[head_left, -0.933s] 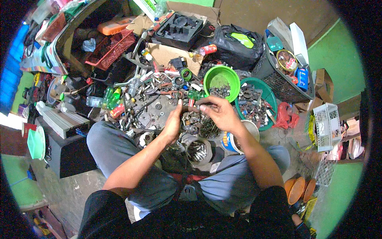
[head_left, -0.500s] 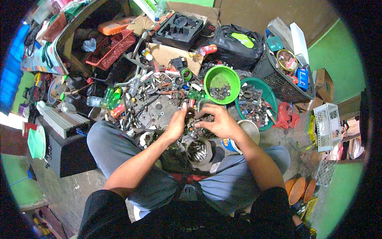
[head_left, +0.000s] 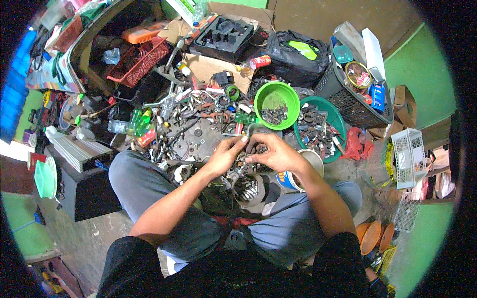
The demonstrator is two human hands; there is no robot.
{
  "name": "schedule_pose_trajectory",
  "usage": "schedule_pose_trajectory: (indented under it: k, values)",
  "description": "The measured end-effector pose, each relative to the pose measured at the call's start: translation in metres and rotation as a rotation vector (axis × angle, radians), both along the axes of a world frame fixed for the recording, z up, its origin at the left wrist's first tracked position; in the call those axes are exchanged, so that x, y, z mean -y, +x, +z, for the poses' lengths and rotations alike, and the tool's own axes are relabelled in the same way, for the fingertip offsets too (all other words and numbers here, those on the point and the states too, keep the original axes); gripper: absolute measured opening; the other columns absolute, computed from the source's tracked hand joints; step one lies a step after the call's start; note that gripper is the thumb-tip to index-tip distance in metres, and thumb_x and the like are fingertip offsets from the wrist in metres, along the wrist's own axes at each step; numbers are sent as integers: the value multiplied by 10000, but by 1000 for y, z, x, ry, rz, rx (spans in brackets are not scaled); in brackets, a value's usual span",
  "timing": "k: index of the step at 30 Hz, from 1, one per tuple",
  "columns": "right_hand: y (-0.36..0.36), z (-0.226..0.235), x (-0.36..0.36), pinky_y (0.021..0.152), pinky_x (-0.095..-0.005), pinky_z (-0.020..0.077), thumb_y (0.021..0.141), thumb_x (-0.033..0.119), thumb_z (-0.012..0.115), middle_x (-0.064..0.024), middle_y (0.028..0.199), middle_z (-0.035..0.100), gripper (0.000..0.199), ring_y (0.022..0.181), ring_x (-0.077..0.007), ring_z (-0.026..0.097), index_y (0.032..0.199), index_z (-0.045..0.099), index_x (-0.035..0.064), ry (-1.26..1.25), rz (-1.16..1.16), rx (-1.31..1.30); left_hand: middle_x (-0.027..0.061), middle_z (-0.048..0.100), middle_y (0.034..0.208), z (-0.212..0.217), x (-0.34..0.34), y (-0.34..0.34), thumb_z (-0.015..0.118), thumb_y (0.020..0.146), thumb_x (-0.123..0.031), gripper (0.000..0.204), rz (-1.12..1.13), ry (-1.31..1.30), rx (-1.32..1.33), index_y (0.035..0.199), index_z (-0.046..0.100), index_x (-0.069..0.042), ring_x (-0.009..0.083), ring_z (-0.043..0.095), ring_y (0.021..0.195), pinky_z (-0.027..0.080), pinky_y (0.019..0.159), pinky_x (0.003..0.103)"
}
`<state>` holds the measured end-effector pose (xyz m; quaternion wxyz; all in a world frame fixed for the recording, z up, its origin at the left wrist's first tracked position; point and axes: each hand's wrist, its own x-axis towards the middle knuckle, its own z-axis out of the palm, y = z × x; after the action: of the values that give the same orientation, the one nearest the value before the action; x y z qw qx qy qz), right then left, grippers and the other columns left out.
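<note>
Between your two hands, just above your lap, you are holding a small dark metal part; it is too small to say exactly what kind. Your left hand is pinching it from the left with thumb and fingertips, and your right hand is curling around it from the right, fingers bent, so the two hands are meeting over it.

Directly under your hands a round open tin of small metal pieces is sitting, and by your right wrist a metal can is standing. Just beyond your right fingertips a bright green bowl is holding nuts, with a darker green basin of mixed hardware beside it. Beyond your left hand a heap of loose bolts and washers is spreading over the floor.

The grip is looking light: if a finger slips, the part is likely dropping into that heap or the tin, where it would be hard to tell from the rest.
</note>
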<state>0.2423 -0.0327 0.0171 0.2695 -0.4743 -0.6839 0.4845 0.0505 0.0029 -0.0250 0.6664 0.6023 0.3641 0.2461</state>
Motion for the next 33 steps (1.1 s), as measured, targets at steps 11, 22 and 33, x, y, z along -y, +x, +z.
schedule_pose_trajectory:
  k: [11,22,33]
  values:
    - [18,-19,-5,804,-308,483,804,244,781,-21,1064,637,536,905,-108,567,1252,572,37,-339,108,-191,126,660,1086,22,3,-3,475,988,-441,536,-98,-102,-90,1198,605,35,171,579,1014,432,926,324]
    - [18,-14,-4,799,-291,493,843,233,744,-6,1087,622,481,932,-110,575,1253,567,54,-378,76,-286,105,652,1061,16,2,-2,494,986,-437,550,-91,-315,15,1215,579,56,143,577,973,445,890,297]
    - [17,-8,-5,735,-383,607,922,151,630,-78,1126,609,412,974,-201,627,1293,500,28,-567,162,-495,105,663,1020,27,5,-4,498,983,-437,563,-100,-463,41,1213,543,76,140,623,912,501,820,292]
